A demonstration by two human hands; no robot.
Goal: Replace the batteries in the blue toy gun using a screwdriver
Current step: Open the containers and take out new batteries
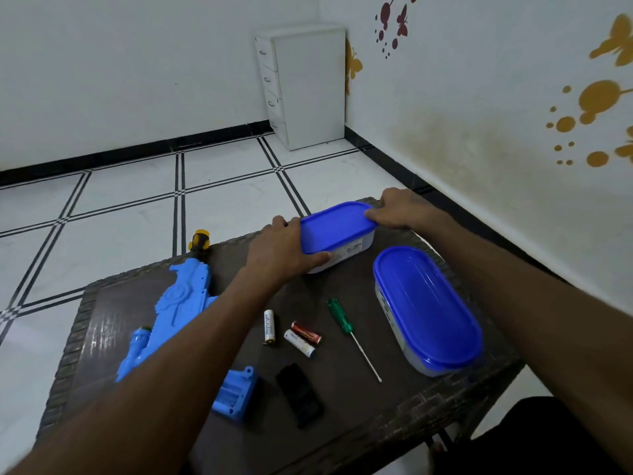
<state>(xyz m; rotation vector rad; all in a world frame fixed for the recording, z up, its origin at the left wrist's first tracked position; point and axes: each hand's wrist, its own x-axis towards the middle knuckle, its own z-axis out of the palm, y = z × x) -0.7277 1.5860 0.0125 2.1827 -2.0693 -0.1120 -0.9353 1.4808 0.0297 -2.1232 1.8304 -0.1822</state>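
Nearest to me on the dark table [346,437] lies a small black cover piece [300,394], and left of it the blue toy gun [178,313], stretched lengthwise away from me under my left forearm, its butt end toward me and its yellow-and-black muzzle poking past the far edge. Just beyond the black piece are three loose batteries [295,332]: one white by itself on the left, and a white and a red one lying touching each other. To their right the green-handled screwdriver [352,338] lies slantwise, its tip pointing toward me. It sits apart from both the batteries and the near blue-lidded container [428,308], which stands closed by the table's right edge.

Farther out, both my hands are on the far blue-lidded container [337,233], which stands near the table's far edge. My left hand [281,250] grasps its left end, thumb along the near side wall below the lid and fingers curled round the far side. My right hand [394,209] grips the right end, thumb pressed on the lid's rim and fingers bent over the far edge.

The table is bare between the two containers and in the strip ahead of the screwdriver handle. Beyond the table is tiled floor [137,197], and a white drawer unit [303,85] stands in the corner.
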